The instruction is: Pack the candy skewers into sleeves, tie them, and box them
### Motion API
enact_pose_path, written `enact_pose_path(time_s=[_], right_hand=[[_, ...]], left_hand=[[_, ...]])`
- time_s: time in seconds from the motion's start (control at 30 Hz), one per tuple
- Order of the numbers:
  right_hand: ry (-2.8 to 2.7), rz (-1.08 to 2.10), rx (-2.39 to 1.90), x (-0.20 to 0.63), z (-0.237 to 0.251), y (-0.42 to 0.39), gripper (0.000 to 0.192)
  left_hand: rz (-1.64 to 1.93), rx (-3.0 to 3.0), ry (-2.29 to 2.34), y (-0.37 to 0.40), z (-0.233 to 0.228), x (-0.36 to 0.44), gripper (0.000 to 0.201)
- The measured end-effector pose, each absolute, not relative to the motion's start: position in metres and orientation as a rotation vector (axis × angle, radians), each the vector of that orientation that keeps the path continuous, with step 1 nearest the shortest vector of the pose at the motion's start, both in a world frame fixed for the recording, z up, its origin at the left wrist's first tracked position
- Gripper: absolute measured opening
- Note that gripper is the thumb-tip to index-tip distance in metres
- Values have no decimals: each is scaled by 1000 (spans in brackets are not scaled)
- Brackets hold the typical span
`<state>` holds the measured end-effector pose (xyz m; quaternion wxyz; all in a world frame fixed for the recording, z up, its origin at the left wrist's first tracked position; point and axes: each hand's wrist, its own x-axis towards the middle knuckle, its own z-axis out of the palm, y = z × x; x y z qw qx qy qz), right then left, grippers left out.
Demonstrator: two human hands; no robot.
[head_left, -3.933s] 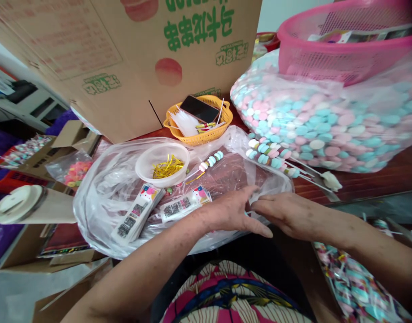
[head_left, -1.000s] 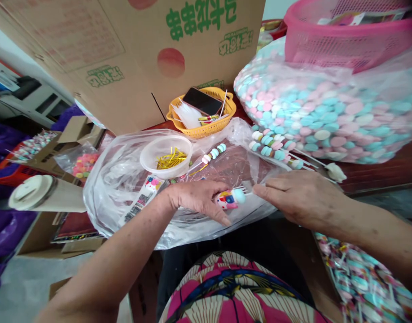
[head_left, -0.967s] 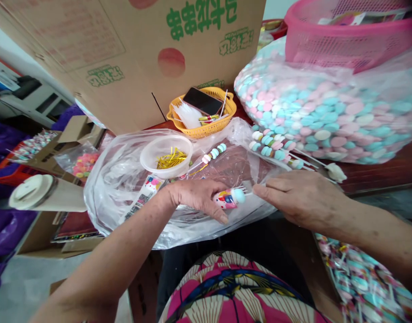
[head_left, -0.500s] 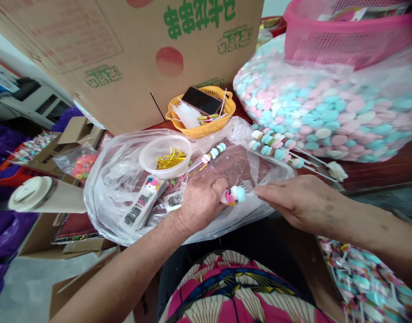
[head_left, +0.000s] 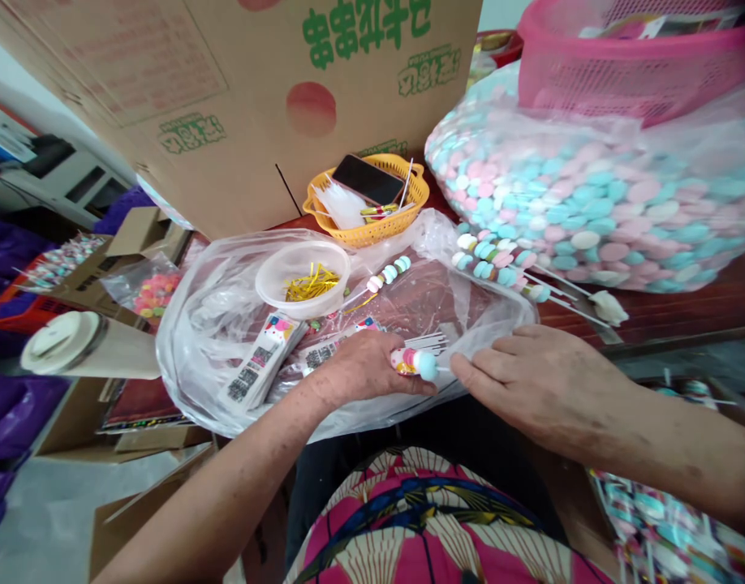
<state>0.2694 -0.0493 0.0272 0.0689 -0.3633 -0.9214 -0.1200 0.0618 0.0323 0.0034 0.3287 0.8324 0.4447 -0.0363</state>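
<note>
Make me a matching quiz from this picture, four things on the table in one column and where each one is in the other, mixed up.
Things:
1. phone
2. gold twist ties
3. candy skewer
4. pink basket

Places:
A. on the big bag of candies
B. in the clear bowl
C. in the left hand
D. on the yellow basket

Pairs: 1-D, 2-B, 3-C, 4-A
</note>
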Motion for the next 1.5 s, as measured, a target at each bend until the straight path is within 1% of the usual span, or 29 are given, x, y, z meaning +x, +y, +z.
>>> enact_pose_path(time_s=[0.17, 0.33, 0.47, 0.6, 0.67, 0.77, 0.8, 0.83, 0.93, 1.0, 1.07, 1.17, 1.33, 1.43, 1.5], right_hand=[[-2804, -295, -1081, 272, 27, -40, 21], [-2834, -293, -1075, 283, 22, -33, 23], [-2834, -245, -1037, 283, 22, -35, 24], [-2795, -279, -1068, 276, 25, -36, 23], [-2757, -346, -1108, 276, 26, -35, 22], [-2713, -395, -1125, 281, 27, -33, 25], [-2716, -385, -1099, 284, 27, -32, 26], [-2725, -368, -1057, 288, 26, -32, 25], [-2735, -333, -924, 295, 23, -31, 22], [-2727, -330, -903, 297, 20, -32, 23], [-2722, -318, -934, 298, 17, -33, 26], [-2726, -271, -1026, 299, 15, -36, 31], [-2688, -244, -1133, 299, 14, -38, 29], [-2672, -262, -1115, 299, 15, -38, 30], [-2678, -285, -1098, 298, 16, -36, 31]], left_hand=[[-49, 2021, 961, 33, 7, 61, 39], [3, 1901, 801, 36, 8, 58, 38], [116, 1906, 746, 37, 8, 62, 26], [98, 1971, 758, 33, 4, 74, 18], [95, 1987, 808, 32, 2, 77, 24], [84, 1949, 814, 36, 5, 69, 53], [35, 1917, 782, 39, 7, 64, 59], [-31, 1874, 745, 42, 8, 58, 59], [-122, 1784, 699, 49, 11, 46, 41], [-18, 1823, 717, 48, 10, 44, 33], [130, 1942, 761, 42, 7, 46, 32], [259, 2203, 849, 32, 2, 50, 31], [481, 2556, 812, 24, -3, 48, 26], [658, 2522, 719, 23, -5, 46, 24], [690, 2413, 689, 24, -6, 47, 24]])
